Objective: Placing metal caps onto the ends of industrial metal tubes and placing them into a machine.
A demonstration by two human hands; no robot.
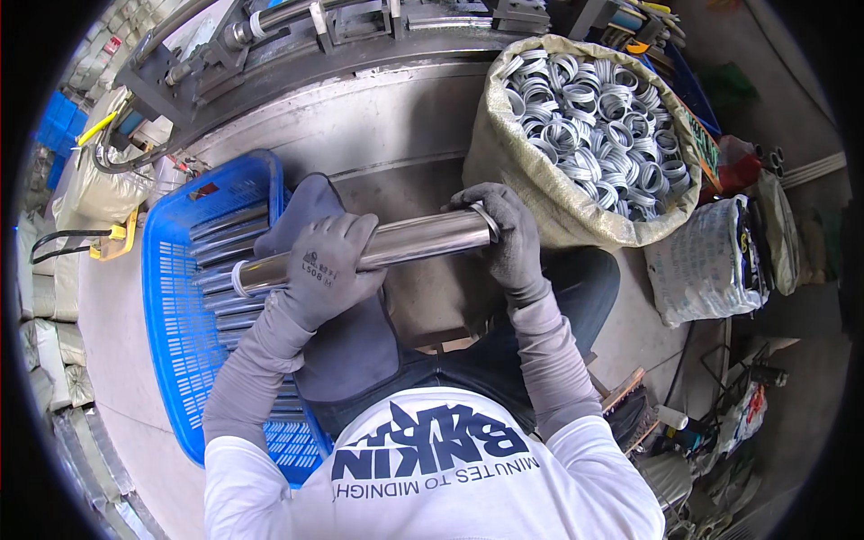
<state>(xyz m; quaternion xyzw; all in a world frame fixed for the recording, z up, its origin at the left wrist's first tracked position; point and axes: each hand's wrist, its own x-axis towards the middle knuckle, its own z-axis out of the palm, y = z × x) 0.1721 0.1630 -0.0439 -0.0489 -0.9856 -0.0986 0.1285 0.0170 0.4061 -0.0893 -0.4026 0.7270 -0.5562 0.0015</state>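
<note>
Across my lap I hold a shiny metal tube (423,239), its right end a little higher than its left. My left hand (328,268), in a grey glove, is closed round it left of the middle. My right hand (506,238), also gloved, grips the right end, where a thin ring (487,220) sits at the tube's mouth. A white ring (238,279) circles the left end. Whether this is one tube or two side by side, I cannot tell. Dark padding (346,351) lies over my left thigh, beneath the left hand.
At my left stands a blue plastic basket (171,342) with several metal tubes. A woven sack (504,171) full of pale coiled rings (598,117) stands front right. Metal machinery (342,54) runs along the far side. A filled plastic bag (702,261) and a brush (625,396) lie right.
</note>
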